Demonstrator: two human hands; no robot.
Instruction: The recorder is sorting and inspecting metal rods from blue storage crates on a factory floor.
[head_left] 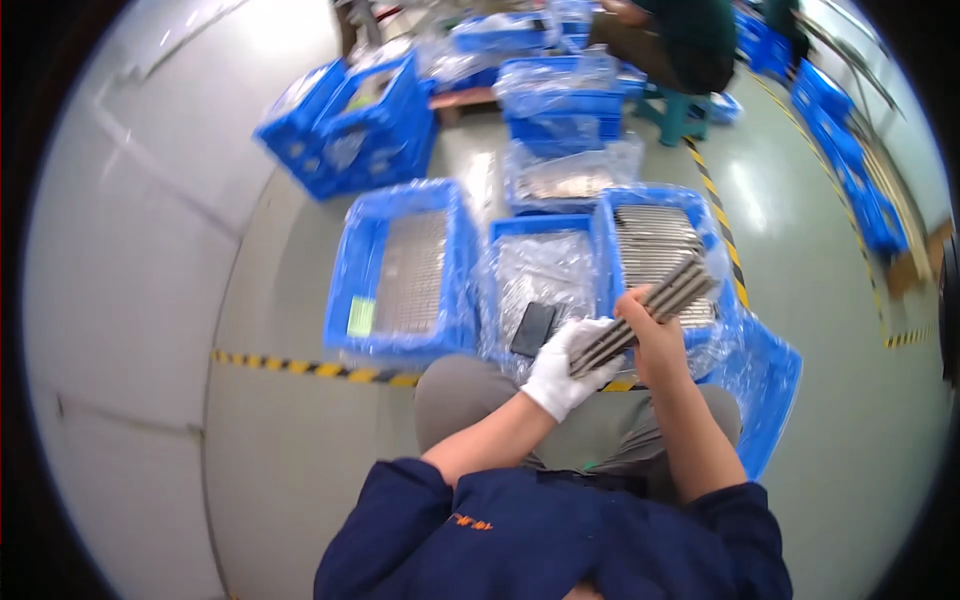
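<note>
A bundle of several slim grey metal rods (682, 288) slants across both my hands, its far end over the right-hand box. My left hand (562, 368), in a white glove, is closed around the near end. My right hand (655, 338), bare, grips the bundle near its middle. Under the far end, a blue box (607, 262) lined with clear plastic holds similar rods (648, 240) in rows. Left of it, a blue box (540, 222) contains crumpled clear plastic (545, 268) and a dark flat rectangular object (533, 328), close to my left hand.
At left, a plastic-lined blue box (335, 270) holds rows of small metal pieces (408, 270) and a pale green slip (361, 316). Another blue box (775, 395) is beside my right knee. Stacked crates (385, 140) stand farther off. A person (690, 40) sits on a green stool (672, 118).
</note>
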